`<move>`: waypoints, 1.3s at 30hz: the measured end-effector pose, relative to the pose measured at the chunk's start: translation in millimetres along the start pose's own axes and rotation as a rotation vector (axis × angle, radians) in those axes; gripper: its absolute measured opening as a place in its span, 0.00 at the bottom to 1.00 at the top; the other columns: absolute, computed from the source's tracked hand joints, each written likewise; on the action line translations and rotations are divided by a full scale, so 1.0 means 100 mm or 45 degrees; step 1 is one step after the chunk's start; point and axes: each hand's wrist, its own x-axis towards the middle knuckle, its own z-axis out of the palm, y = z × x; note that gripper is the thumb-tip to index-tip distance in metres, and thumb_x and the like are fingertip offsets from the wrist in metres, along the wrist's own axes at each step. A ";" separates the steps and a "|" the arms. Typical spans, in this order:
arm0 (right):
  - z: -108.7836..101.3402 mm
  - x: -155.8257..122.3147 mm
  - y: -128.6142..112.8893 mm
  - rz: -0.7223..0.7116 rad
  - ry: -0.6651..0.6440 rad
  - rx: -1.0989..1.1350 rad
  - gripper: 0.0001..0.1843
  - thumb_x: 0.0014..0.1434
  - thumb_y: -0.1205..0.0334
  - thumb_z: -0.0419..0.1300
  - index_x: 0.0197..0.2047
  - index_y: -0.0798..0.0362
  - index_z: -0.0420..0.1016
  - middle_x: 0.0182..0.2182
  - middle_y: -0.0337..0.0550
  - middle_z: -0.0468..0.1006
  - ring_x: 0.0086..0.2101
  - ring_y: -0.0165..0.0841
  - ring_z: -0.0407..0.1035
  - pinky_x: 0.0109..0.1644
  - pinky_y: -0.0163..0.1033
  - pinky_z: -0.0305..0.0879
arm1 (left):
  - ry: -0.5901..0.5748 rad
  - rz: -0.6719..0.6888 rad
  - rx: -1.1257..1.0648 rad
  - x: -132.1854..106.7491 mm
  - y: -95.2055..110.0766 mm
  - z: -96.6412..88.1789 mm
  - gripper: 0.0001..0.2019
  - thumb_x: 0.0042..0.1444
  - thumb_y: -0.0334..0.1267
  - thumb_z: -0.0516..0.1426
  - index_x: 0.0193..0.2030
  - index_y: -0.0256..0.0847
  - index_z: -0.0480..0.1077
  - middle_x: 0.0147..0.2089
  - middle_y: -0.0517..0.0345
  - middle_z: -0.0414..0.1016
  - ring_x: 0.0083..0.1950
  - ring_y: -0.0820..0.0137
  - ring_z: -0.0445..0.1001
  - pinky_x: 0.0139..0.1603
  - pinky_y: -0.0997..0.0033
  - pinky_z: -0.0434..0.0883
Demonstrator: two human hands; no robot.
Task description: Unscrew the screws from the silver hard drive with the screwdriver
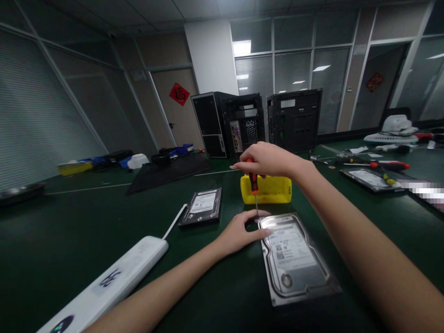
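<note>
A silver hard drive [294, 261] lies label up on the green table in front of me. My left hand [243, 231] grips its far left corner, thumb on top and fingers at the far edge. Above that corner my right hand [265, 159] is closed around the red and black handle of a screwdriver [254, 182]. The screwdriver stands upright, its shaft pointing down at the drive's corner; its tip is too small to make out. Just behind the drive sits a yellow bin [270, 190].
Left of the drive lies a second hard drive [203, 206] and a white power strip [128, 268]. Computer cases [294, 118] stand at the back. On the right are another hard drive [369, 178], red-handled pliers [390, 165] and a white helmet-like object [397, 125].
</note>
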 end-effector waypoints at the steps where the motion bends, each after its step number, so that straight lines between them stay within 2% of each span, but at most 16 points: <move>1: 0.00 0.00 -0.01 0.019 0.001 -0.010 0.27 0.58 0.43 0.47 0.29 0.58 0.75 0.21 0.44 0.73 0.19 0.25 0.62 0.26 0.33 0.52 | 0.000 -0.002 0.000 0.00 0.00 0.00 0.22 0.52 0.48 0.59 0.53 0.44 0.67 0.53 0.56 0.71 0.54 0.62 0.67 0.56 0.62 0.62; 3: -0.01 0.00 -0.02 0.046 0.006 -0.021 0.31 0.57 0.39 0.46 0.26 0.59 0.74 0.21 0.46 0.73 0.19 0.26 0.62 0.24 0.33 0.51 | -0.001 -0.008 -0.001 0.00 0.00 0.00 0.22 0.52 0.48 0.58 0.53 0.44 0.67 0.53 0.56 0.71 0.54 0.62 0.67 0.56 0.62 0.62; 5: -0.02 -0.01 -0.04 0.055 0.006 -0.022 0.32 0.58 0.40 0.43 0.24 0.59 0.72 0.22 0.47 0.73 0.19 0.27 0.61 0.24 0.33 0.50 | -0.004 -0.011 -0.004 0.00 0.00 0.00 0.23 0.52 0.49 0.58 0.53 0.43 0.67 0.53 0.55 0.71 0.54 0.62 0.67 0.56 0.62 0.62; 9: -0.05 -0.01 -0.06 0.025 -0.053 0.000 0.23 0.61 0.55 0.43 0.27 0.57 0.73 0.26 0.46 0.75 0.22 0.29 0.64 0.26 0.33 0.52 | 0.001 -0.008 -0.005 0.00 -0.01 0.00 0.23 0.51 0.49 0.59 0.53 0.42 0.67 0.53 0.54 0.71 0.54 0.61 0.68 0.56 0.61 0.62; 12: -0.05 -0.01 -0.06 -0.017 -0.054 -0.028 0.19 0.60 0.59 0.43 0.32 0.55 0.74 0.32 0.47 0.77 0.29 0.32 0.68 0.30 0.34 0.54 | 0.007 -0.002 -0.007 0.00 0.00 0.00 0.23 0.52 0.49 0.58 0.53 0.42 0.67 0.53 0.55 0.71 0.54 0.61 0.68 0.56 0.62 0.63; 15: -0.05 0.00 -0.03 0.005 -0.036 -0.111 0.20 0.61 0.57 0.43 0.34 0.55 0.74 0.34 0.47 0.77 0.32 0.35 0.69 0.32 0.35 0.54 | 0.004 -0.006 -0.001 0.00 0.01 0.00 0.23 0.51 0.49 0.58 0.53 0.42 0.67 0.53 0.54 0.71 0.54 0.60 0.68 0.55 0.62 0.63; 19: -0.05 0.01 0.00 0.071 -0.041 -0.115 0.25 0.62 0.49 0.42 0.31 0.55 0.75 0.31 0.48 0.77 0.29 0.34 0.67 0.30 0.35 0.53 | 0.007 -0.014 0.003 0.00 0.01 0.00 0.23 0.51 0.49 0.58 0.53 0.43 0.67 0.53 0.55 0.71 0.54 0.60 0.68 0.55 0.61 0.63; 22: -0.05 0.00 0.00 0.107 -0.046 -0.045 0.30 0.58 0.39 0.44 0.29 0.56 0.75 0.28 0.48 0.76 0.25 0.31 0.65 0.29 0.34 0.53 | 0.005 -0.018 -0.001 0.00 0.01 0.00 0.23 0.51 0.49 0.58 0.53 0.43 0.67 0.53 0.55 0.71 0.54 0.61 0.68 0.55 0.61 0.63; 25: -0.05 -0.01 -0.02 0.113 -0.040 0.024 0.33 0.55 0.36 0.45 0.29 0.57 0.75 0.26 0.47 0.76 0.22 0.28 0.63 0.27 0.34 0.53 | 0.004 -0.010 -0.002 0.01 0.00 0.00 0.23 0.52 0.49 0.58 0.53 0.43 0.67 0.53 0.54 0.71 0.54 0.61 0.68 0.56 0.61 0.62; 28: -0.04 -0.01 -0.04 0.109 0.017 -0.016 0.33 0.54 0.37 0.47 0.28 0.59 0.76 0.25 0.48 0.75 0.21 0.27 0.62 0.26 0.34 0.53 | 0.001 -0.003 -0.006 0.00 0.00 0.00 0.23 0.52 0.49 0.58 0.53 0.43 0.67 0.53 0.54 0.71 0.54 0.61 0.67 0.56 0.61 0.62; 31: -0.03 -0.01 -0.03 0.063 0.022 -0.001 0.30 0.58 0.42 0.47 0.29 0.59 0.77 0.25 0.49 0.76 0.22 0.27 0.63 0.27 0.33 0.54 | 0.005 -0.014 0.000 0.00 0.01 0.00 0.23 0.52 0.49 0.58 0.53 0.43 0.67 0.54 0.55 0.70 0.55 0.60 0.67 0.56 0.61 0.62; 35: 0.00 0.01 -0.02 -0.050 0.022 0.038 0.21 0.60 0.50 0.48 0.36 0.56 0.77 0.28 0.46 0.77 0.25 0.27 0.66 0.29 0.32 0.55 | 0.001 -0.027 0.007 -0.01 0.01 0.00 0.23 0.51 0.50 0.58 0.53 0.44 0.67 0.54 0.55 0.70 0.55 0.61 0.67 0.56 0.62 0.62; 37: 0.01 0.01 -0.01 -0.046 0.047 -0.029 0.21 0.60 0.50 0.49 0.36 0.55 0.77 0.29 0.46 0.77 0.26 0.28 0.67 0.30 0.33 0.56 | -0.001 -0.029 0.007 -0.01 0.02 0.00 0.23 0.51 0.50 0.58 0.53 0.44 0.67 0.54 0.55 0.70 0.54 0.61 0.67 0.55 0.62 0.62; 39: 0.01 0.02 -0.01 0.005 0.055 -0.108 0.25 0.60 0.46 0.48 0.32 0.56 0.78 0.27 0.47 0.77 0.26 0.30 0.67 0.29 0.34 0.55 | 0.000 -0.030 0.006 -0.01 0.02 0.00 0.23 0.51 0.50 0.58 0.53 0.44 0.67 0.54 0.55 0.70 0.54 0.60 0.67 0.55 0.61 0.62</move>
